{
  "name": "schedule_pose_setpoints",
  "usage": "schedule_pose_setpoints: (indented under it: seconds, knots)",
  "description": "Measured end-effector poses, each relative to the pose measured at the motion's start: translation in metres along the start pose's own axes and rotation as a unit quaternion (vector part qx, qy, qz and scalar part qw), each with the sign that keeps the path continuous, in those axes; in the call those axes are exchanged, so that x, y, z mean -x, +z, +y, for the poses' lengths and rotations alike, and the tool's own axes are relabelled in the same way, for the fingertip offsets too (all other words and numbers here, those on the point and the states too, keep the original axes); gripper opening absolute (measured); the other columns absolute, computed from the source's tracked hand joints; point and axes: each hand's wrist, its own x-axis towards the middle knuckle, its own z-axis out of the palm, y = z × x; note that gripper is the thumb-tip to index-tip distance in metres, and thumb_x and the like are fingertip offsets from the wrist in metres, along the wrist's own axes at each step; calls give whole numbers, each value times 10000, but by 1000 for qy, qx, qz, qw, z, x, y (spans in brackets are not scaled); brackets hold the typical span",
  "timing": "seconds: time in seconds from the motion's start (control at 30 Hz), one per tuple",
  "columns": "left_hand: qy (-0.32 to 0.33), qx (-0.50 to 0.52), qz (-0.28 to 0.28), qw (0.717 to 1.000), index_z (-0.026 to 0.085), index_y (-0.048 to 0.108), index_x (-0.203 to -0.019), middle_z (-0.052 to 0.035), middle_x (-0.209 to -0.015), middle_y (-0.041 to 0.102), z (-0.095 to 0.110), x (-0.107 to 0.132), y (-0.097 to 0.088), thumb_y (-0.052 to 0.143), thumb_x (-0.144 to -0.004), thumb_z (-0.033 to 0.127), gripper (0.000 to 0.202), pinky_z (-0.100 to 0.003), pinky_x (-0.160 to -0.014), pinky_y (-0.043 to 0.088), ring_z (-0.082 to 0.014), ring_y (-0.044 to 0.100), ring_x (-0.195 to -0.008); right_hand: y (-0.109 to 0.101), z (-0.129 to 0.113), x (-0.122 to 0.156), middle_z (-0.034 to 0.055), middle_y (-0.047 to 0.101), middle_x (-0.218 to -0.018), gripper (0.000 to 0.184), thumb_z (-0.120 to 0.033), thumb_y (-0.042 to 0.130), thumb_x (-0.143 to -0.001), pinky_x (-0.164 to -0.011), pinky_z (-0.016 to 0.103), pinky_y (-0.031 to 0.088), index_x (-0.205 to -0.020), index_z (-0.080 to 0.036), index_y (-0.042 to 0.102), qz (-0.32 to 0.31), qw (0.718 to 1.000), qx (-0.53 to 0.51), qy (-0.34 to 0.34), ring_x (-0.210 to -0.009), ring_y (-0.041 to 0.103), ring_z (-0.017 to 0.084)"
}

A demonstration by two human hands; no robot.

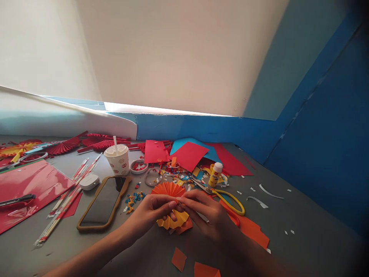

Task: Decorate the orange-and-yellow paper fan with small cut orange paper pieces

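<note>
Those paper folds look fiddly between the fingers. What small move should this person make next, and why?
I'd probably have the right hand reach for the yellow glue bottle. It stands just beyond the work, while the left hand could keep pinching the pleated orange paper fan, with the folded yellow paper beneath it.

This is a paper-craft work corner: a grey tabletop (302, 215) against a blue-painted wall (323, 115) is strewn with pleated red paper fans (65, 147), coloured card sheets (188, 155), cut paper scraps (134, 201), yellow-handled scissors (230, 202), a glue bottle (215, 174) and a craft knife (17, 200).
</note>
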Motion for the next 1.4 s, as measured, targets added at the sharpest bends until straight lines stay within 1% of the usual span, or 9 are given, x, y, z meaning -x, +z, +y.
schedule_pose_setpoints:
  seconds: [0.3,0.43,0.57,0.7,0.77,0.87,1.03,1.17,1.4]
  knots:
    - [-5,-3,2,1000,132,699,-887,-23,-721,671,-6,-4,-3,594,-884,446,331,-209,-595,400,-133,601,-655,-2,1,-8,60,596,-1066,293,-155,465,-978,-841,298,515,-1212,-257,610,-49,998,-26,17,-959,608,173]
    - [-5,-27,-9,1000,130,643,-869,-26,-742,655,-5,-5,5,594,-881,447,322,-209,-570,425,-135,604,-636,-8,3,-6,44,627,-973,233,-181,504,-967,-804,285,502,-1106,-245,680,-40,991,-100,78,-891,615,165]
    - [4,-102,-27,994,140,621,-860,-35,-760,642,-4,-7,13,501,-925,476,363,-227,-602,447,-140,584,-657,-13,9,0,36,659,-899,211,-326,547,-953,-814,305,502,-1019,-233,725,-56,955,-211,199,-882,620,188]
    - [-2,-165,1,986,157,617,-848,-31,-772,640,-15,-9,17,522,-906,504,364,-205,-562,416,-128,558,-645,-7,16,12,29,700,-890,261,-435,599,-904,-818,299,503,-1015,-238,731,-68,888,-357,280,-899,651,201]
    - [-17,-138,18,990,168,590,-850,-13,-734,622,-21,-8,20,549,-890,512,348,-186,-518,385,-113,536,-609,-2,18,18,31,719,-916,247,-423,611,-900,-820,288,500,-1020,-244,731,-83,859,-409,297,-920,664,200]
    - [-27,-71,23,997,180,559,-831,-2,-704,598,-26,-3,24,550,-896,498,325,-177,-481,348,-103,507,-591,2,17,25,34,724,-960,220,-378,595,-922,-829,265,485,-1038,-251,732,-92,838,-446,300,-953,660,187]
    - [-73,61,-35,995,189,539,-825,-6,-703,585,-21,9,30,559,-899,475,296,-196,-441,298,-80,417,-509,-2,8,28,36,681,-973,230,-340,568,-943,-856,267,456,-1083,-250,727,-109,846,-432,293,-961,626,178]
    - [-75,159,-21,984,200,526,-828,18,-662,579,-21,15,36,578,-899,450,264,-170,-403,214,-50,341,-468,-7,-1,27,35,654,-939,212,-326,589,-930,-871,293,451,-1059,-247,737,-117,849,-422,294,-937,611,180]
    - [-116,172,-48,977,211,480,-821,78,-558,494,-22,16,37,599,-867,505,320,-114,-307,212,-21,301,-366,-9,-7,25,43,650,-912,212,-337,599,-920,-812,277,461,-1009,-216,748,-116,823,-455,320,-890,608,178]
